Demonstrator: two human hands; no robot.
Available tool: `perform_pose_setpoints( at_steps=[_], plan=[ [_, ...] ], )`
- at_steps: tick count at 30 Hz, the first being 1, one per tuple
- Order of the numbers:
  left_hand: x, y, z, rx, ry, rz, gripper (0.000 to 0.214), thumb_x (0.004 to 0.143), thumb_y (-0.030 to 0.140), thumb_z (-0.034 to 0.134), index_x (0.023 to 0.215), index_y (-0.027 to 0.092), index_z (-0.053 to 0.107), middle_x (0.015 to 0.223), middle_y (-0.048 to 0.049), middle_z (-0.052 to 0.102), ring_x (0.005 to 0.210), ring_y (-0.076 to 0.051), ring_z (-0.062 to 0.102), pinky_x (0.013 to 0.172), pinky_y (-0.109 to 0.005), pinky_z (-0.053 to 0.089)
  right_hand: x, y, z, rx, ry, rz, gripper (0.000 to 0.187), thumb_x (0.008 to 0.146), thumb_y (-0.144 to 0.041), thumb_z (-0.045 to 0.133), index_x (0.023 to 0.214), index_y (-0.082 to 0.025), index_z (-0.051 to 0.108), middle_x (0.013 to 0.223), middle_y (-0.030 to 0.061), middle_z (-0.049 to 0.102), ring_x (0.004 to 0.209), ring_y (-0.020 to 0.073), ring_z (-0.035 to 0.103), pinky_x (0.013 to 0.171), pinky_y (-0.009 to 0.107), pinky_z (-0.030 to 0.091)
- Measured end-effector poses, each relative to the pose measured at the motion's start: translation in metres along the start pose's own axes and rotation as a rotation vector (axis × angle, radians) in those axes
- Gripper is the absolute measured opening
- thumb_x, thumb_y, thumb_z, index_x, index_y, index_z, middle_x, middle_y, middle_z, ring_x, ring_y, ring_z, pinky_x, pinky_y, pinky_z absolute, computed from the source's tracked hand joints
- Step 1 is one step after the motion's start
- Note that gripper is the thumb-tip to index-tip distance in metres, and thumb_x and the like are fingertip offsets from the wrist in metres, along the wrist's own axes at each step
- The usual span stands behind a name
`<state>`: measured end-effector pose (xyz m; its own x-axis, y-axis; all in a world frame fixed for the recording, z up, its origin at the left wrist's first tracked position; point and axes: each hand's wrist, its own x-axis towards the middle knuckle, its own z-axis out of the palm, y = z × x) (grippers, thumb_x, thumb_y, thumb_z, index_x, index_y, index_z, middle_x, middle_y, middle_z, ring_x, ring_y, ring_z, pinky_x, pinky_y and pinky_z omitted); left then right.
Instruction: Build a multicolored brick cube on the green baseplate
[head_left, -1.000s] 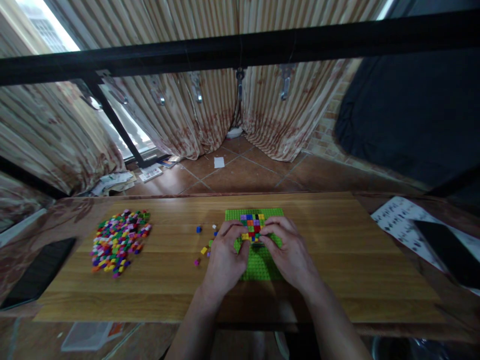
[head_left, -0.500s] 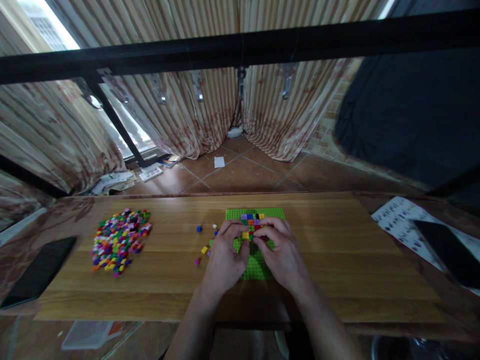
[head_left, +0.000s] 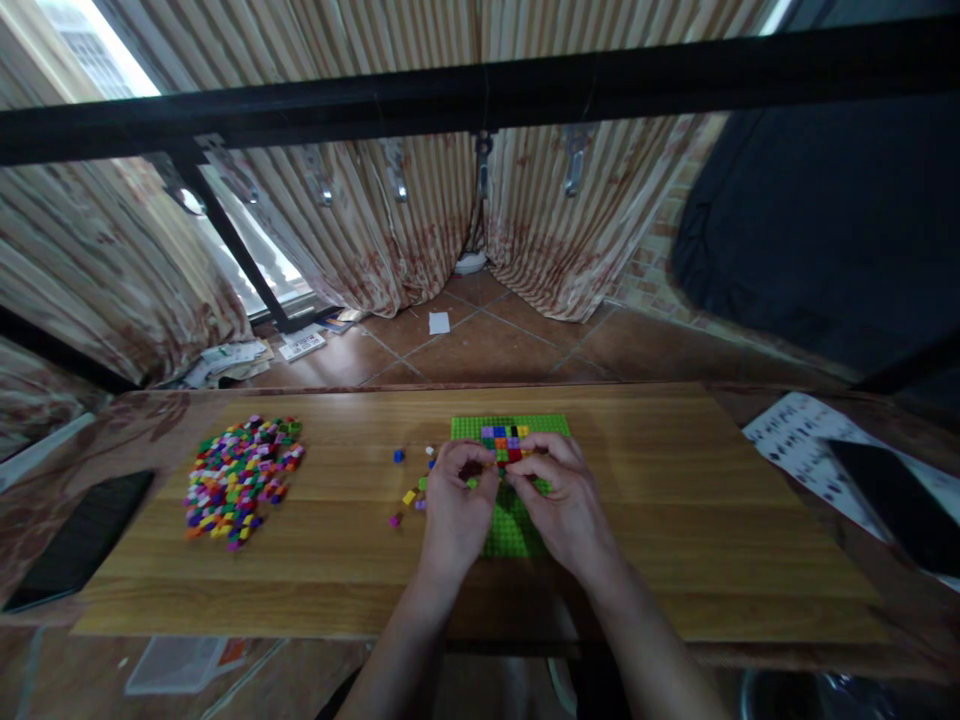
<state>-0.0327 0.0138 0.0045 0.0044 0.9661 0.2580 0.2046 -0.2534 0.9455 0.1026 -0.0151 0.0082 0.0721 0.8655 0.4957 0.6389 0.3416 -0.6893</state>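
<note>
A green studded baseplate lies on the wooden table, with a patch of small coloured bricks fixed near its far edge. My left hand and my right hand rest over the plate's middle, fingertips pinched together right at the near edge of the brick patch. Whatever the fingertips pinch is too small to make out. The plate's near part shows between my wrists.
A heap of loose coloured bricks sits at the table's left. A few stray bricks lie just left of my left hand. A dark phone lies far left; paper and a dark device far right.
Both hands have drawn slightly closer together over the brick patch, the right hand shifting left. The camera view has dipped a little.
</note>
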Motion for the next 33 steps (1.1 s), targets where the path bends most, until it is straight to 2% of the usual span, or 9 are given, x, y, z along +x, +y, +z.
perform_pose_setpoints(
  at_steps=[9, 15, 19, 22, 25, 27, 33],
  plan=[
    [-0.001, 0.001, 0.002, 0.020, 0.024, 0.048, 0.015, 0.073, 0.006, 0.056, 0.075, 0.018, 0.066, 0.090, -0.0036, 0.060, 0.086, -0.015, 0.060, 0.080, -0.030, 0.053, -0.001, 0.000, -0.001, -0.047, -0.023, -0.031, 0.018, 0.088, -0.018, 0.062, 0.074, -0.026, 0.068, 0.094, 0.0027, 0.061, 0.095, 0.0220, 0.055, 0.082, 0.039, 0.046],
    [0.002, -0.001, -0.002, -0.094, 0.000, -0.081, 0.011, 0.081, 0.022, 0.058, 0.077, 0.017, 0.068, 0.084, -0.0035, 0.062, 0.079, -0.015, 0.059, 0.071, -0.026, 0.048, -0.001, 0.005, -0.005, 0.073, 0.005, 0.018, 0.009, 0.082, -0.022, 0.071, 0.088, -0.028, 0.073, 0.108, 0.0037, 0.061, 0.103, 0.0229, 0.055, 0.090, 0.041, 0.046],
    [0.000, -0.002, 0.000, -0.106, 0.021, -0.113, 0.012, 0.081, 0.025, 0.060, 0.080, 0.016, 0.068, 0.082, -0.0036, 0.062, 0.076, -0.014, 0.058, 0.069, -0.025, 0.045, 0.003, 0.011, -0.012, 0.157, 0.155, 0.103, 0.010, 0.082, -0.027, 0.070, 0.092, -0.028, 0.073, 0.108, 0.0042, 0.062, 0.105, 0.0219, 0.058, 0.094, 0.040, 0.045],
    [-0.002, -0.003, 0.001, -0.124, 0.045, -0.152, 0.014, 0.078, 0.028, 0.064, 0.086, 0.017, 0.067, 0.084, -0.0036, 0.063, 0.076, -0.014, 0.058, 0.069, -0.025, 0.046, 0.005, 0.016, -0.014, 0.211, 0.297, 0.209, 0.008, 0.084, -0.030, 0.066, 0.085, -0.025, 0.072, 0.100, 0.0043, 0.065, 0.097, 0.0206, 0.061, 0.086, 0.037, 0.047],
    [-0.004, -0.003, 0.003, -0.152, 0.059, -0.217, 0.023, 0.073, 0.029, 0.070, 0.092, 0.017, 0.065, 0.084, -0.0026, 0.062, 0.075, -0.014, 0.059, 0.067, -0.025, 0.047, 0.004, 0.022, -0.012, 0.278, 0.363, 0.331, 0.012, 0.083, -0.033, 0.064, 0.084, -0.023, 0.072, 0.091, 0.0041, 0.068, 0.085, 0.0193, 0.063, 0.076, 0.034, 0.048],
    [-0.004, -0.004, 0.004, -0.153, 0.061, -0.253, 0.029, 0.071, 0.027, 0.071, 0.096, 0.017, 0.063, 0.083, -0.0020, 0.062, 0.074, -0.013, 0.058, 0.067, -0.024, 0.046, 0.002, 0.025, -0.009, 0.309, 0.361, 0.399, 0.016, 0.083, -0.035, 0.064, 0.085, -0.022, 0.073, 0.088, 0.0043, 0.070, 0.080, 0.0188, 0.063, 0.074, 0.034, 0.048],
    [-0.004, -0.003, 0.010, -0.148, 0.075, -0.285, 0.033, 0.070, 0.025, 0.070, 0.100, 0.015, 0.059, 0.092, -0.0044, 0.064, 0.072, -0.012, 0.056, 0.065, -0.024, 0.045, 0.000, 0.026, -0.003, 0.298, 0.226, 0.508, 0.022, 0.080, -0.038, 0.063, 0.088, -0.021, 0.074, 0.090, 0.0061, 0.072, 0.078, 0.0198, 0.063, 0.072, 0.034, 0.048]
  ],
)
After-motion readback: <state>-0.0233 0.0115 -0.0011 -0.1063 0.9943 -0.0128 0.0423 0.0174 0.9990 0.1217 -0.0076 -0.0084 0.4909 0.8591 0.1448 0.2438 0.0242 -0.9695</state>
